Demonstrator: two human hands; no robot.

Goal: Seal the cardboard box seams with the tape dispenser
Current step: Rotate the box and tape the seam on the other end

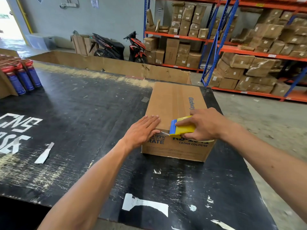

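The right hand (pixel 204 124) held a tight grip on the yellow-and-blue tape dispenser (pixel 181 127), pressed at the near top edge of the cardboard box (pixel 174 103) — a strip of clear tape ran from it toward 9 o'clock. There the left hand (pixel 141 130) lay flat and open-fingered on the box corner. The box sat on the black desk (pixel 99 113), spray cans (pixel 21 77) well apart at 10 o'clock.
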